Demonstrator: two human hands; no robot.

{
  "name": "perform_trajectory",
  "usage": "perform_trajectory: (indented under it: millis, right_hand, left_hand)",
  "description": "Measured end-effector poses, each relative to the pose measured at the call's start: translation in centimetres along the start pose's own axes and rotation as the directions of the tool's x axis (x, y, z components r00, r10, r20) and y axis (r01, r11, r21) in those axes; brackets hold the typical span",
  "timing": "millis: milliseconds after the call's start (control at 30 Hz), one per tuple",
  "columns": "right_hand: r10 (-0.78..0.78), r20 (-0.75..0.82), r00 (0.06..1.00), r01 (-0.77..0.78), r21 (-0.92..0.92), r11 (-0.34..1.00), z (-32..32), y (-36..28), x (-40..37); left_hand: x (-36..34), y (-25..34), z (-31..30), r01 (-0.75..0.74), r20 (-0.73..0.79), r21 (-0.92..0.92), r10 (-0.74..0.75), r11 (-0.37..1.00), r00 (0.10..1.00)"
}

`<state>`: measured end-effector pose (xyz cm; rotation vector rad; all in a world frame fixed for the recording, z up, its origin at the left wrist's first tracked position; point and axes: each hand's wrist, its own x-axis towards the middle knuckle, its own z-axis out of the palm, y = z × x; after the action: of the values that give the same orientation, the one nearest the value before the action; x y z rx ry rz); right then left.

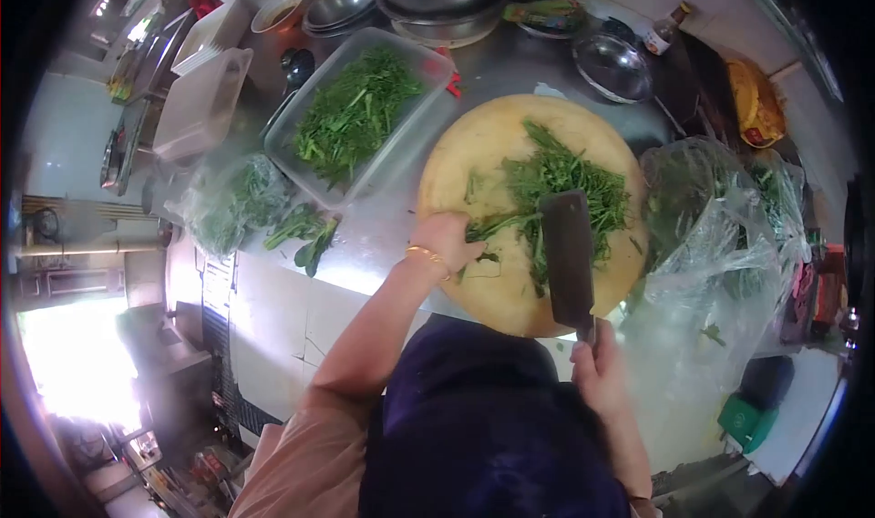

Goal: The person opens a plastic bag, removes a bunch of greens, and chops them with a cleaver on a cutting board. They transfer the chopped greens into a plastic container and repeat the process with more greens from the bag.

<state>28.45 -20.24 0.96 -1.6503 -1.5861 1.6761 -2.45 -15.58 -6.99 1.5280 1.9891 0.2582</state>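
Observation:
A round wooden cutting board lies on the metal counter, with a pile of cut leafy greens on it. My left hand, with a gold bracelet at the wrist, is at the board's left edge, its fingers closed on the ends of some green stalks. In my right hand, below the board's near edge, is the handle of a dark cleaver. The broad blade lies over the right part of the greens, close to the stalks' cut end.
A clear plastic tub of cut greens stands behind my left hand. Loose leaves and a plastic bag of greens lie left. Large plastic bags crowd the right side. Metal bowls line the back.

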Motion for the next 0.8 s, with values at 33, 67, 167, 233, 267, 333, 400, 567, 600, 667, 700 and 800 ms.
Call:
perform_trajectory:
  millis: [33, 67, 167, 233, 267, 333, 400, 567, 600, 667, 700, 800]
  right_hand:
    - [-0.068, -0.027, 0.997, 0.065, -0.097, 0.993, -0.2, 0.2, -0.3]
    - [-0.133, -0.046, 0.99, 0.121, -0.193, 0.974, -0.3, 0.4, -0.7]
    - [-0.19, -0.035, 0.981, 0.173, -0.28, 0.944, -0.1, -1.2, -1.1]
    - [-0.252, 0.006, 0.968, 0.239, -0.342, 0.909, 0.5, -1.7, -0.3]
    - [-0.225, 0.042, 0.973, 0.224, -0.384, 0.896, 1.0, -2.3, 0.5]
    - [-0.167, 0.113, 0.98, 0.2, -0.468, 0.861, 2.1, -3.7, 2.1]
    - [-0.137, 0.149, 0.979, 0.199, -0.568, 0.799, 2.6, -2.3, 3.4]
    - [-0.13, 0.168, 0.977, 0.199, -0.508, 0.838, 1.6, -2.6, 2.7]
    - [-0.129, 0.206, 0.97, 0.221, -0.525, 0.822, 1.7, -3.0, 2.4]
    - [-0.125, 0.271, 0.954, 0.261, -0.554, 0.791, 1.9, -3.5, 2.0]
    - [-0.126, 0.283, 0.951, 0.266, -0.536, 0.801, 2.0, -2.8, 2.3]
    - [-0.129, 0.263, 0.956, 0.242, -0.463, 0.853, 2.1, -0.8, 3.1]
  left_hand:
    - [-0.4, -1.0, 0.4, -0.076, -0.115, -0.058, 0.069, 0.995, 0.991]
    - [-1.1, -1.9, 0.1, -0.043, -0.14, -0.193, 0.015, 0.98, 0.99]
    - [-3.5, -4.1, -0.4, 0.03, -0.178, -0.426, -0.116, 0.904, 0.977]
    - [-5.1, -4.6, -0.1, 0.035, -0.211, -0.379, -0.123, 0.925, 0.97]
    - [-5.8, -4.1, 0.4, -0.005, -0.256, -0.272, -0.067, 0.962, 0.964]
    - [-6.5, -2.0, 1.9, -0.075, -0.325, -0.049, 0.055, 0.996, 0.944]
    - [-6.5, -2.2, 3.4, -0.078, -0.36, -0.011, 0.069, 0.997, 0.93]
    - [-6.6, -3.1, 3.5, -0.092, -0.359, 0.026, 0.095, 0.995, 0.929]
    - [-6.6, -3.0, 3.3, -0.072, -0.364, 0.011, 0.071, 0.997, 0.929]
    - [-6.6, -2.4, 2.9, -0.041, -0.373, -0.018, 0.032, 0.999, 0.927]
    - [-6.6, -2.4, 2.7, -0.016, -0.352, -0.009, 0.012, 1.0, 0.936]
    - [-6.3, -2.9, 2.3, 0.001, -0.327, 0.019, 0.006, 1.0, 0.945]
